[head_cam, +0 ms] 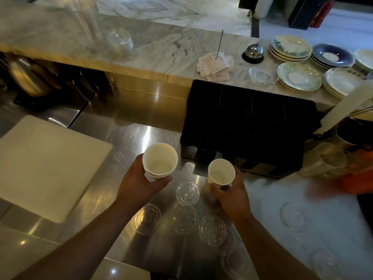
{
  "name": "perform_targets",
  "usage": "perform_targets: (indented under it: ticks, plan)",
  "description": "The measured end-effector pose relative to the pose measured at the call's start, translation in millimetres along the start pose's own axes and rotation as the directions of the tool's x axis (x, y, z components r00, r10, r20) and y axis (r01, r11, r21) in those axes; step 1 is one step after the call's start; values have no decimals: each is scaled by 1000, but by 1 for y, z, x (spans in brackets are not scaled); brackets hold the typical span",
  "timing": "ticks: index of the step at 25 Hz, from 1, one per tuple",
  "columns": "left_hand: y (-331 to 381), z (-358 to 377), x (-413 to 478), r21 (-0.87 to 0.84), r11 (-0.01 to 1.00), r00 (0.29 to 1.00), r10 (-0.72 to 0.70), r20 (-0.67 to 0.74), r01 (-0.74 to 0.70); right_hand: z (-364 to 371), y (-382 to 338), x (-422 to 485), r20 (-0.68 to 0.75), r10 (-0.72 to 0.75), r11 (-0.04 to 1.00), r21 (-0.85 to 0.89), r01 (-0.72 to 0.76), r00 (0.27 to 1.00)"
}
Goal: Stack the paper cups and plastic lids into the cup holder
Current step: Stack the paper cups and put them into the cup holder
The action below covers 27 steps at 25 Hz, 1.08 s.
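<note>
My left hand grips a short stack of white paper cups, nested and upright, above the steel counter. To its right, my right hand holds a single white paper cup, also upright, just in front of the black cup holder. The holder stands at the back of the counter, its front openings dark; one white cup rim shows in its left slot. Several clear plastic lids lie flat on the counter between and below my hands, with more lids to the right.
A white cutting board lies at left. On the marble ledge behind are stacked saucers, a service bell and a spike of receipts. Clear plastic cups and an orange object sit at right.
</note>
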<state>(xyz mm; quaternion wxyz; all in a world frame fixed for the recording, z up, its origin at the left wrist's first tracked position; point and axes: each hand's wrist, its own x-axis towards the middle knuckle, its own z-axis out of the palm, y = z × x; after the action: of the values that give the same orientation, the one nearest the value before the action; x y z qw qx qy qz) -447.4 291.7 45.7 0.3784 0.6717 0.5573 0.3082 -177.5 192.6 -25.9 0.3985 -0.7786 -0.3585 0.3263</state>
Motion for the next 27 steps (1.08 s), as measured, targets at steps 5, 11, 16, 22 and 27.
perform_targets:
  ticks: [5, 11, 16, 22, 27]
  plan:
    - [-1, 6, -6, 2, 1000, 999, 2, 32, -2, -1, -6, 0, -74, -43, 998, -40, 40, 996]
    - [13, 14, -11, 6, 1000, 998, 28, 53, -29, -31, -53, -10, -52, -181, 982, 39, 183, 982]
    - [33, 28, -7, 29, 998, 994, 51, 98, -54, -74, -129, -15, -34, -346, 932, 100, 348, 938]
    - [63, 47, -10, -24, 995, 987, 95, 133, -92, -97, -170, -25, -33, -475, 864, 173, 473, 880]
    - [108, 59, -19, -124, 980, 971, 175, 165, -156, -102, -161, -31, 75, -484, 871, 135, 472, 872]
